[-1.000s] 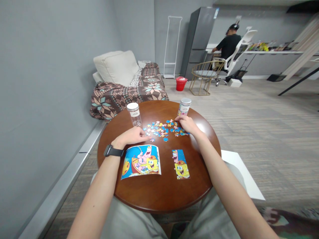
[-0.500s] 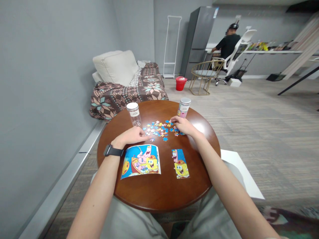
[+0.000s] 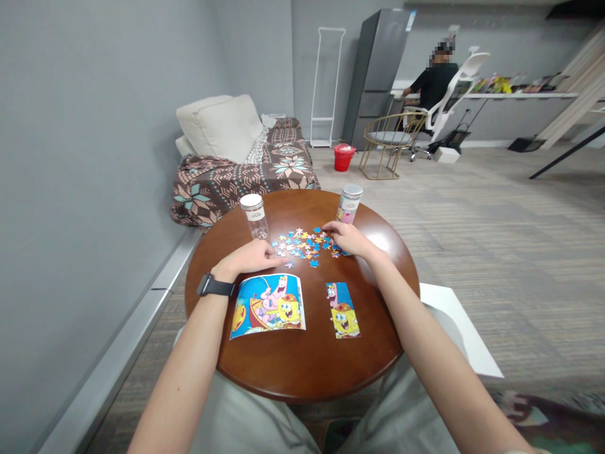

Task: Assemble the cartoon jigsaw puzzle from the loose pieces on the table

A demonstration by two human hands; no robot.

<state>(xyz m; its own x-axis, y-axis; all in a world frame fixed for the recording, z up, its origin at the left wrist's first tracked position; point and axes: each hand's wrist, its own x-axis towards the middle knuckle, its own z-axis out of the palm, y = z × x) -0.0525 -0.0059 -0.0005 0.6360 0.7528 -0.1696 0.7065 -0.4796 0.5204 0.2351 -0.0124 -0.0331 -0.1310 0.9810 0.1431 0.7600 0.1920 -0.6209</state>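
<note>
Loose jigsaw puzzle pieces (image 3: 302, 243), mostly blue, yellow and pink, lie scattered mid-table. At the pile's left edge rests my left hand (image 3: 259, 255), a digit stretched out toward a piece near the front and the other fingers partly curled. My right hand (image 3: 347, 237) reaches over the pile's right side, its fingers extended down among the pieces; no held piece shows. A joined puzzle section (image 3: 343, 310) with a yellow and a pink cartoon figure lies nearer me. Left of it is a slightly curled reference picture sheet (image 3: 269, 304).
Behind my left hand stands a clear jar (image 3: 256, 217) with a white lid. A labelled jar (image 3: 348, 203) stands just behind my right hand. All rest on the round wooden table (image 3: 302, 369). Beyond are a covered sofa (image 3: 246, 170), a red bin (image 3: 343, 157) and a seated person (image 3: 435, 85).
Both hands stay almost where they were, over the same pieces. The view has shifted very slightly; nothing on the table has visibly moved.
</note>
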